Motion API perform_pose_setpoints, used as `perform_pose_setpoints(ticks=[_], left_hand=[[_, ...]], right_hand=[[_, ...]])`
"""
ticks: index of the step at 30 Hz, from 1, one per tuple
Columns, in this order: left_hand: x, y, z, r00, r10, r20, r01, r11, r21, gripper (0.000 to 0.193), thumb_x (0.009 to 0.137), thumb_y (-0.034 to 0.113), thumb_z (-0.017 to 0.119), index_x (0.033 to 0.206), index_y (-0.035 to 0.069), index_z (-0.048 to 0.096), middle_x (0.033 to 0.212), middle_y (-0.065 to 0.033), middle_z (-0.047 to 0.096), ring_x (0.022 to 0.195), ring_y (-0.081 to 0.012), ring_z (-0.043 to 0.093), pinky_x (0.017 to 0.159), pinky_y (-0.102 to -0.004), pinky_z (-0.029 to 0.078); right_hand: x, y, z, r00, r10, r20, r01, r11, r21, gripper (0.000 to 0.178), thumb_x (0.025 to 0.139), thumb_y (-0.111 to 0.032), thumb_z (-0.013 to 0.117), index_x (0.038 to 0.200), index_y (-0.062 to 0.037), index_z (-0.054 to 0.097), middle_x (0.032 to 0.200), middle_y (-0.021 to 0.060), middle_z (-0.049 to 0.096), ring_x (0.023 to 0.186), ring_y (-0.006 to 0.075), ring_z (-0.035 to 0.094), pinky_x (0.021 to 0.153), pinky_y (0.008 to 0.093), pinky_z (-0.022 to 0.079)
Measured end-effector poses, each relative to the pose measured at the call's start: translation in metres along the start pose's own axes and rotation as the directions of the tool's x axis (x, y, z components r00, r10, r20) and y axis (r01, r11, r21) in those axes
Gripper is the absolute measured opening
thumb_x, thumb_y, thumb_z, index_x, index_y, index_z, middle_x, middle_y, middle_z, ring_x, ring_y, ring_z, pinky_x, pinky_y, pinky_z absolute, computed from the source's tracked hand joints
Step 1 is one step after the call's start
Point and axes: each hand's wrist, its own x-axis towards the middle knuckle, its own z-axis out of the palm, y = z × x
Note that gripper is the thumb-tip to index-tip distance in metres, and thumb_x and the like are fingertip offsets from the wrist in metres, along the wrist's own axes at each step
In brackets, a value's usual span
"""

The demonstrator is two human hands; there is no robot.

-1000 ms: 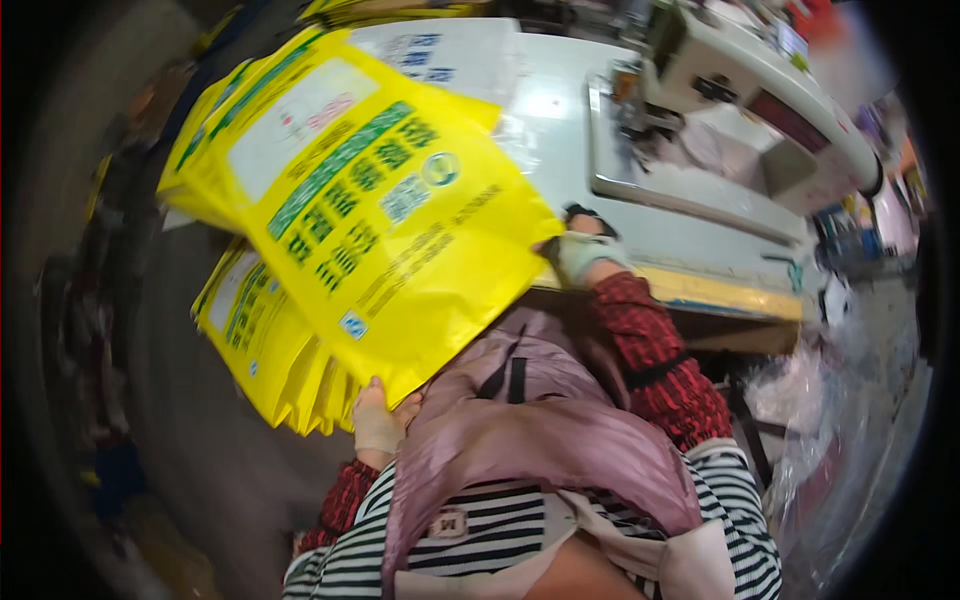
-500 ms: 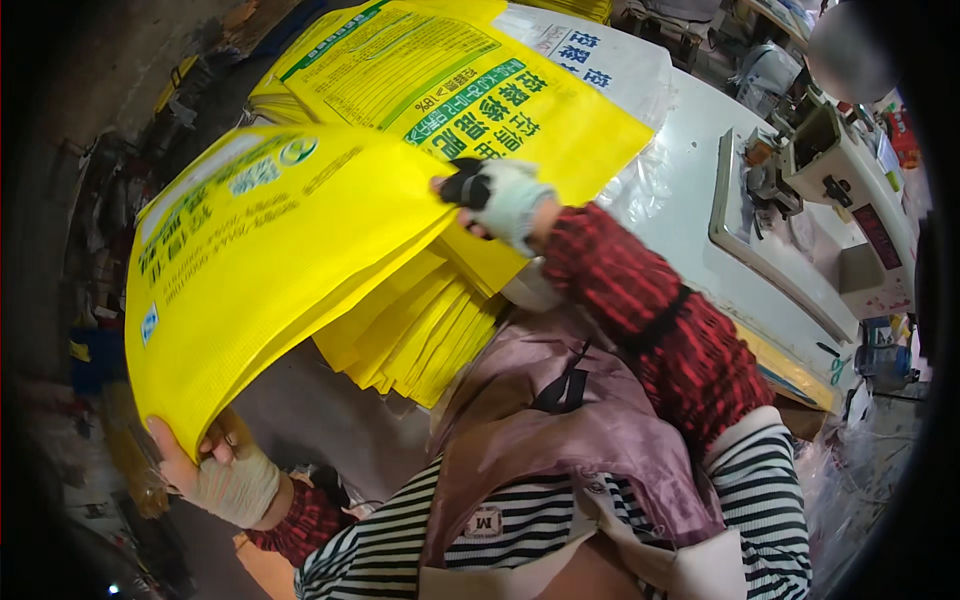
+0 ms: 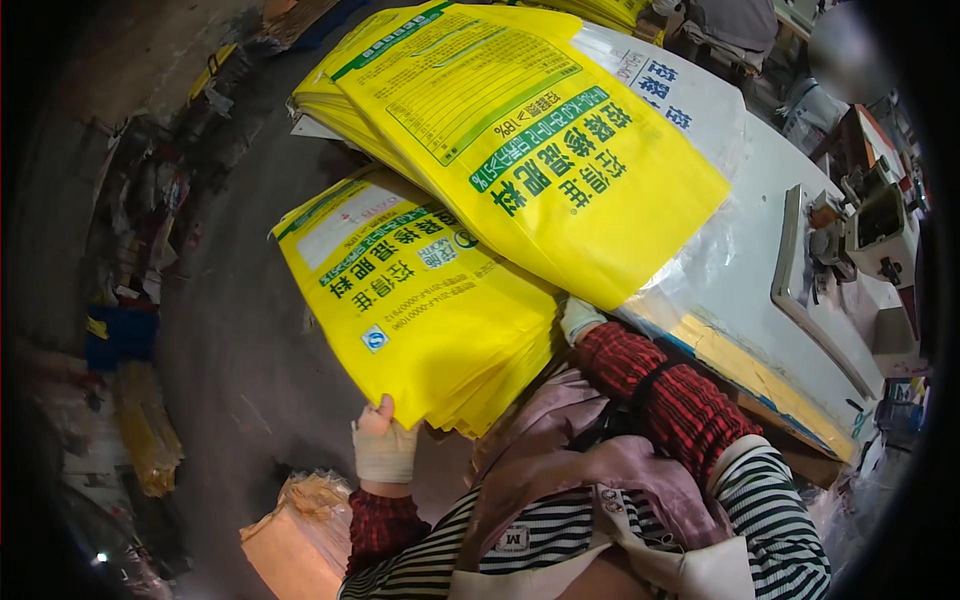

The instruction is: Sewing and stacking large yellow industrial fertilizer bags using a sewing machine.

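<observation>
My left hand (image 3: 385, 445), its wrist wrapped in pale bandage, grips the near corner of the top yellow printed bag (image 3: 400, 290) on the lower stack. The thumb lies on top; the other fingers are hidden underneath. At that stack's right edge, my right hand (image 3: 580, 318) in a pale glove reaches in below the overhanging yellow bags. Its fingers are out of sight between the stacks. A higher stack of yellow printed bags (image 3: 640, 190) lies flat on the white table, its near corner sticking out past the table edge.
On the right of the white table (image 3: 745, 300) stands a sewing machine (image 3: 880, 230). White printed plastic sheeting (image 3: 700, 85) lies beneath the upper bags. A tan bundle (image 3: 300, 530) rests at lower left, with clutter (image 3: 140, 220) along the floor's left side.
The raised yellow bag has come down flat onto the lower stack. My left hand moved right with its corner; my right hand went down to the stack's right edge. The view also shifted.
</observation>
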Motion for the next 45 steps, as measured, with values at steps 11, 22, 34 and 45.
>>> perform_pose_setpoints(ticks=[11,22,34,45], left_hand=[[0.026,-0.043,-0.007,0.995,0.067,-0.071,0.090,-0.362,0.928,0.048,0.083,0.052,0.055,0.079,0.006,0.070,0.086,-0.0182,0.066,0.078,-0.0373,0.063,0.072,-0.0445,0.049],[0.012,-0.093,0.270,0.285,0.361,0.888,-0.936,-0.097,0.340,0.030,0.078,0.013,0.069,0.100,-0.003,0.056,0.094,-0.0160,0.059,0.087,-0.0286,0.057,0.077,-0.0367,0.047],[0.065,-0.191,0.336,0.251,0.268,0.930,-0.964,-0.013,0.264,0.012,0.080,0.013,0.065,0.080,0.003,0.059,0.076,-0.0130,0.059,0.075,-0.0297,0.058,0.069,-0.0385,0.046],[0.055,-0.186,0.331,0.201,0.352,0.914,-0.977,0.005,0.213,0.011,0.086,0.011,0.059,0.081,0.001,0.056,0.079,-0.0140,0.056,0.075,-0.0296,0.055,0.069,-0.0376,0.044]], right_hand=[[-0.052,0.040,-0.018,0.999,0.008,0.033,-0.027,0.771,0.637,0.032,0.085,-0.026,0.054,0.104,-0.0035,0.064,0.103,0.0174,0.065,0.088,0.0294,0.064,0.079,0.0351,0.050],[-0.144,0.081,-0.006,0.991,-0.043,-0.128,0.128,0.605,0.786,0.024,0.088,-0.027,0.052,0.097,-0.0128,0.069,0.097,0.0127,0.066,0.085,0.0243,0.063,0.075,0.0357,0.049],[-0.208,0.170,-0.064,0.900,0.427,-0.092,0.358,-0.600,0.715,0.028,0.086,-0.024,0.064,0.104,-0.0041,0.057,0.076,0.0053,0.061,0.068,0.0128,0.061,0.059,0.0239,0.049],[-0.147,0.195,-0.075,0.656,0.275,-0.703,0.130,0.876,0.465,0.019,0.085,-0.023,0.058,0.090,-0.0069,0.066,0.080,0.0072,0.064,0.071,0.0185,0.061,0.066,0.0307,0.048]])
